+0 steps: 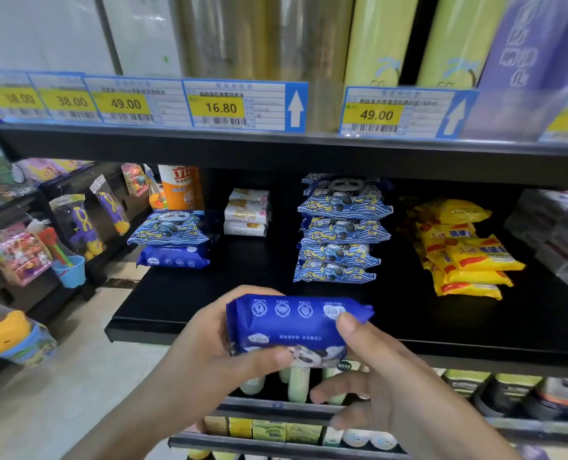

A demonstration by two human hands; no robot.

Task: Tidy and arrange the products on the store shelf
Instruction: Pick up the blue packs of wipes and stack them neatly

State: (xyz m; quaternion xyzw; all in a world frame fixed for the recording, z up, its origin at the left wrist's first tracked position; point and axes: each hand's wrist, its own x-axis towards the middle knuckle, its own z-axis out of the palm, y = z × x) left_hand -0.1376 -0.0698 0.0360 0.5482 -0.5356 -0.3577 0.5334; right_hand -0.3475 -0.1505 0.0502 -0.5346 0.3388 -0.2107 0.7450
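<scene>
Fingers (259, 358) of both hands pinch blue pack (292, 323), panda print, white icons; tags (221, 107) read 16.80, 49.00.

— Left of the tall stack of packs (340, 229) on the shelf (209, 293)?
— Boxes (246, 212) just beside, then two stacked packs (173, 239), bottle (181, 187) behind.
— Right?
— Piled bags (462, 250).
— In front?
— One pack (295, 327), held between left hand (209, 353) and right hand (385, 376).

Left hand (209, 353) and right hand (385, 376) both gripping, fingers curled
</scene>
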